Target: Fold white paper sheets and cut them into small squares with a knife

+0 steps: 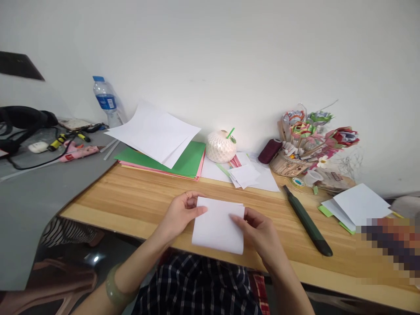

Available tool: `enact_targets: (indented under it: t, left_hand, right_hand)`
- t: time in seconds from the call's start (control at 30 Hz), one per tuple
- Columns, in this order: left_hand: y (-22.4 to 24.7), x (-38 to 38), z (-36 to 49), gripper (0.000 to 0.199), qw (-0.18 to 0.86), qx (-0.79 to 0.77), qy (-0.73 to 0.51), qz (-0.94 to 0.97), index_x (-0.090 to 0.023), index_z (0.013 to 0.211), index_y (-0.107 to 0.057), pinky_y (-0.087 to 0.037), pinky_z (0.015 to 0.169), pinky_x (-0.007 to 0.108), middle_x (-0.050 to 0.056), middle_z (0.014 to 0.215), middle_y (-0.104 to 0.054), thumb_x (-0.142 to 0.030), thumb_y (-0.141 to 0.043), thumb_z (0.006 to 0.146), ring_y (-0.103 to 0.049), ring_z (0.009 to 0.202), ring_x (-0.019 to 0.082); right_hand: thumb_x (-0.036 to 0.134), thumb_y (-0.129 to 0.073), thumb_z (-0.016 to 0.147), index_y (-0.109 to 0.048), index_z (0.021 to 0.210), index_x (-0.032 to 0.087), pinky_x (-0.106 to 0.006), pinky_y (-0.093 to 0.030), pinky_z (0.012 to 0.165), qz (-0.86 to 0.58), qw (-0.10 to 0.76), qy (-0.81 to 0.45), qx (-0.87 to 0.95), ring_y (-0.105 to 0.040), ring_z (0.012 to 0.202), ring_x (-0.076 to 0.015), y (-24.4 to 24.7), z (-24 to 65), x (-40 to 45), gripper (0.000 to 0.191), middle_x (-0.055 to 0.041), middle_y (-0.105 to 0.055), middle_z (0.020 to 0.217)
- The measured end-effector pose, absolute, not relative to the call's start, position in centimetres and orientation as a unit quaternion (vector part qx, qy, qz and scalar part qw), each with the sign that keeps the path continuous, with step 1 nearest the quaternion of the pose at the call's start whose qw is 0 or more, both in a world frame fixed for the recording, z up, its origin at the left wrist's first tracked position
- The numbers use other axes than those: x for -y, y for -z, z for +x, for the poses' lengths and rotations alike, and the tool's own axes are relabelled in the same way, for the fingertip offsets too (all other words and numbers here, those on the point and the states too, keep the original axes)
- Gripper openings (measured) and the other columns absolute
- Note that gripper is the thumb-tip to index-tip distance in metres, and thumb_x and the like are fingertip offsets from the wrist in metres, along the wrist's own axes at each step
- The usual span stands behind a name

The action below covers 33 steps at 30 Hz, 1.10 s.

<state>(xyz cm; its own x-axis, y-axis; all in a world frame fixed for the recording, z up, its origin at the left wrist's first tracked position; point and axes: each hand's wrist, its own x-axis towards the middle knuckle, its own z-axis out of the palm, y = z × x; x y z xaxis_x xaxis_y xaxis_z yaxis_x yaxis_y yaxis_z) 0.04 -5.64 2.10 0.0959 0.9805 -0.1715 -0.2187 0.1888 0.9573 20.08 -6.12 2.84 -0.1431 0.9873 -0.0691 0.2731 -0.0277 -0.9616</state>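
A white sheet of paper (218, 229), folded over with its bend toward me, is held above the front edge of the wooden table. My left hand (182, 213) pinches its upper left side, thumb on top and fingers behind. On the opposite side my right hand (259, 227) grips the paper the same way, its thumb lying on the face. The two layers sit slightly apart at the upper right corner. To the right of my right hand lies a dark green utility knife (308, 223).
Green and pink paper (187, 162) lies behind, topped by white sheets (154, 133). Further right are a white honeycomb ball (221, 146), a maroon thread spool (269, 151) and a basket of paper flowers (290, 164). A pink glue gun (78, 151) and a water bottle (106, 100) stand left.
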Motion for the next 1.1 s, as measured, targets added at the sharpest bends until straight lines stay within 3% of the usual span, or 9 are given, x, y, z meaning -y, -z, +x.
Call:
enact_targets:
  t: [0.13, 0.4, 0.57, 0.73, 0.9, 1.1]
  left_hand:
    - [-3.2, 6.6, 0.6, 0.027, 0.579, -0.478, -0.502, 0.429, -0.015, 0.071, -0.059, -0.045, 0.064, 0.024, 0.0, 0.069, -0.064, -0.033, -0.075, 0.057, -0.057, 0.064, 0.012]
    - [-4.4, 8.0, 1.1, 0.022, 0.565, -0.483, -0.511, 0.432, -0.014, 0.067, -0.063, -0.043, 0.057, 0.022, -0.001, 0.063, -0.062, -0.031, -0.074, 0.057, -0.054, 0.059, 0.011]
    - [-4.8, 8.4, 1.3, 0.02, 0.568, -0.471, -0.518, 0.433, -0.014, 0.071, -0.065, -0.044, 0.06, 0.021, 0.0, 0.069, -0.065, -0.032, -0.071, 0.064, -0.056, 0.063, 0.011]
    - [-4.8, 8.2, 1.7, 0.02, 0.584, -0.469, -0.516, 0.415, -0.015, 0.07, -0.066, -0.044, 0.059, 0.02, 0.0, 0.069, -0.067, -0.031, -0.073, 0.062, -0.056, 0.062, 0.011]
    - [-4.3, 8.2, 2.0, 0.02, 0.575, -0.487, -0.513, 0.412, -0.015, 0.067, -0.064, -0.043, 0.058, 0.02, -0.001, 0.065, -0.064, -0.032, -0.073, 0.061, -0.054, 0.061, 0.01]
    - [-4.2, 8.4, 2.3, 0.022, 0.559, -0.506, -0.519, 0.404, -0.014, 0.066, -0.062, -0.041, 0.056, 0.019, -0.002, 0.062, -0.06, -0.03, -0.074, 0.057, -0.05, 0.058, 0.009]
  right_hand:
    - [0.048, -0.06, 0.074, -0.062, 0.074, 0.018, -0.022, -0.039, 0.058, -0.534, 0.422, -0.47, 0.562, -0.05, 0.066, -0.0121, -3.9, 20.6, 7.1, 0.03, 0.0004, -0.059, 0.071]
    - [0.043, -0.065, 0.071, -0.067, 0.076, 0.02, -0.022, -0.04, 0.057, -0.535, 0.458, -0.457, 0.543, -0.049, 0.065, -0.0127, -4.3, 21.4, 8.0, 0.024, 0.0001, -0.058, 0.068]
    - [0.042, -0.068, 0.067, -0.06, 0.057, 0.019, -0.021, -0.035, 0.049, -0.533, 0.475, -0.439, 0.546, -0.043, 0.055, -0.0101, -4.3, 21.6, 8.5, 0.027, 0.002, -0.05, 0.057]
    - [0.04, -0.068, 0.069, -0.068, 0.087, 0.022, -0.023, -0.04, 0.057, -0.519, 0.439, -0.5, 0.537, -0.051, 0.064, -0.0128, -4.3, 22.0, 9.1, 0.026, -0.0001, -0.06, 0.07]
    - [0.04, -0.067, 0.07, -0.063, 0.059, 0.018, -0.021, -0.036, 0.053, -0.522, 0.454, -0.489, 0.532, -0.045, 0.059, -0.0105, -4.6, 21.9, 9.4, 0.025, 0.001, -0.054, 0.06]
    - [0.041, -0.066, 0.07, -0.06, 0.056, 0.017, -0.02, -0.033, 0.051, -0.519, 0.462, -0.493, 0.523, -0.041, 0.057, -0.009, -4.7, 22.0, 9.6, 0.028, 0.0021, -0.048, 0.057]
